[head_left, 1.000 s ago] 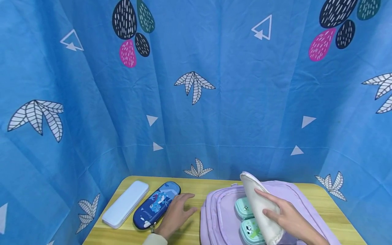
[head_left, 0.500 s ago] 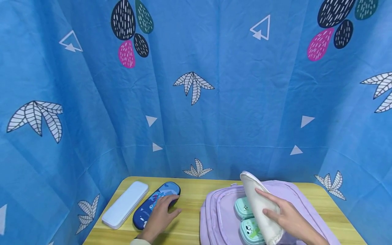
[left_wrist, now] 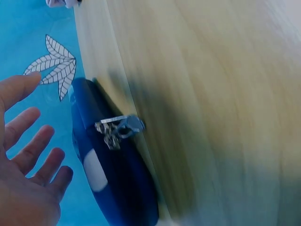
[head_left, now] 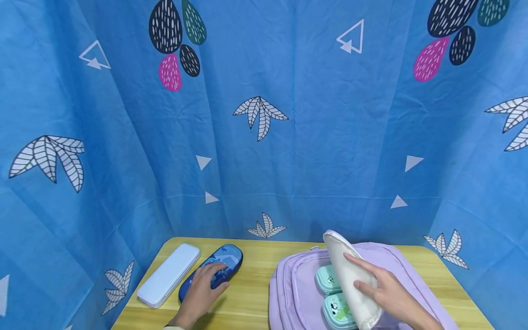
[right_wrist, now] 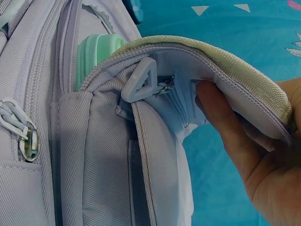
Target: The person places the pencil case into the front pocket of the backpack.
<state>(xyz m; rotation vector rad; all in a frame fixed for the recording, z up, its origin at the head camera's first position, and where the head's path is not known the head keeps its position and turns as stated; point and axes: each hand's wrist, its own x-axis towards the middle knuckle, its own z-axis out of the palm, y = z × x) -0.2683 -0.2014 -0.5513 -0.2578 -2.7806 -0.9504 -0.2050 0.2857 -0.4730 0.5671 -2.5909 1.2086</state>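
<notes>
A dark blue pencil case (head_left: 231, 259) with a printed lid lies left of the middle on the table. My left hand (head_left: 200, 289) is over it, fingers spread and loosely bent, covering part of the print. In the left wrist view the fingers (left_wrist: 35, 146) stand beside the case, whose metal zipper pulls (left_wrist: 120, 129) face the camera. At the right, my right hand (head_left: 387, 289) grips the front flap (head_left: 346, 270) of a lilac backpack (head_left: 406, 270) and holds it folded up. Two mint-green cases (head_left: 328, 278) sit in the uncovered pocket, partly hidden by the flap.
A pale blue pencil case (head_left: 170, 275) lies at the table's left edge. The yellow wooden table (head_left: 264, 261) is bounded behind and at the sides by a blue patterned curtain (head_left: 264, 174).
My left hand has moved left from the dark blue pencil case's right side to over its middle. My right hand keeps the flap raised in the same place.
</notes>
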